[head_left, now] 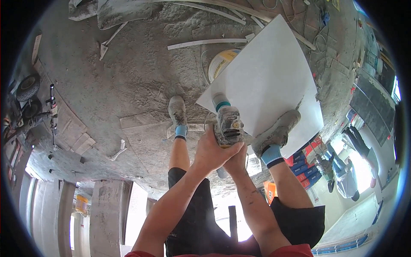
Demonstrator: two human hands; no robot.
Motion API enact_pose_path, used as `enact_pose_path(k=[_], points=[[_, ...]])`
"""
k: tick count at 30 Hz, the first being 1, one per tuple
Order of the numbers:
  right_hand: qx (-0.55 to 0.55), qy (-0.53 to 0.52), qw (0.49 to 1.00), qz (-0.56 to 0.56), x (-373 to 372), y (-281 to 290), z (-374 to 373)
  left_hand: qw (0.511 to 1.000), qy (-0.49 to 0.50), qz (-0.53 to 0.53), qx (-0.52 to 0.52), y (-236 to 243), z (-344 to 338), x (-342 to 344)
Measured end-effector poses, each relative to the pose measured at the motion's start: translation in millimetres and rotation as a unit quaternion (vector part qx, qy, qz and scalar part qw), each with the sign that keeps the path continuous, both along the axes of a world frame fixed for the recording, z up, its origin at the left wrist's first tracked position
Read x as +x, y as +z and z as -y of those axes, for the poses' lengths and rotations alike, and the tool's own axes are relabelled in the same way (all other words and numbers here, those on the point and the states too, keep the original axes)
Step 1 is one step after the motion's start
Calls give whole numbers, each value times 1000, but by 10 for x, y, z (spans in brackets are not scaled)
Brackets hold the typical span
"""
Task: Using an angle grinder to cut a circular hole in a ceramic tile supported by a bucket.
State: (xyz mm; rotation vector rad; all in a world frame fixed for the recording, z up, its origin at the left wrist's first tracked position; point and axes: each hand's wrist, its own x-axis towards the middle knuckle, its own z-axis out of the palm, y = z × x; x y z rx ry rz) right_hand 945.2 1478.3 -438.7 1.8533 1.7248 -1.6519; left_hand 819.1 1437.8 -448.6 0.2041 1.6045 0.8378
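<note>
Both my hands are closed round a dust-caked handheld power tool (230, 126) with a teal ring near its front. My left hand (210, 150) wraps the tool's body from the left, its thumb along the rear. Against the back end lies my right hand (236, 160), its fingers mostly hidden under the tool. The tool's front end rests on or just over the near left corner of a large white panel (274, 73); I cannot tell whether it touches. My right shoe (278, 132) stands on the panel, which leans over a white and yellow bucket (220, 63).
My left shoe (177, 112) is on the dusty concrete floor. Pale strips (205, 43) and cables lie beyond the panel. At the right sit stacked red and blue boxes (305, 169). A wheeled machine (29, 92) stands far left.
</note>
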Motion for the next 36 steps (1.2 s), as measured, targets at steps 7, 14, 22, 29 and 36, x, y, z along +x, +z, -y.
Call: enact_pose_path(k=[7,14,22,29,36], points=[[4,1,1000,13,-1,9,16,1000,5,9,-7,44,-28,-45],[-7,-10,1000,9,-10,3,27,1000,0,5,-9,32,-5,-43],[19,12,999,23,-10,-22,23,1000,0,11,-6,58,-27,-65],[18,-10,1000,15,-81,25,18,1000,-9,-9,-2,55,-21,-58],[14,3,1000,24,-82,48,-28,1000,-6,-6,-11,106,-69,-71]])
